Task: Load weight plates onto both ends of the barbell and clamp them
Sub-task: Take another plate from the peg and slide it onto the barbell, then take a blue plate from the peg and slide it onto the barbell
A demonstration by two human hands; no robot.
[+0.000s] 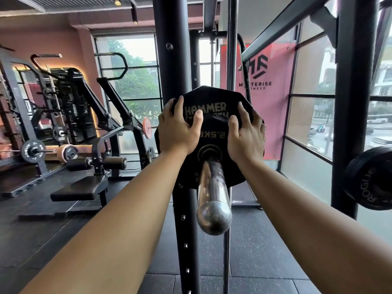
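We grip black plate (212, 96) on chrome barbell sleeve (213, 187).
Our left hand (177, 129) and right hand (246, 133) curl over its faceted matte rim.

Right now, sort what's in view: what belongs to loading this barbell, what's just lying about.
Job: Hammer Strength plate, barbell sleeve, left hand and right hand gripping the plate.
Lying about: Rogue plate on the right, padded bench, pink banner.

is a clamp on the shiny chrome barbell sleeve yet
No, the chrome barbell sleeve is bare outside the black weight plate.
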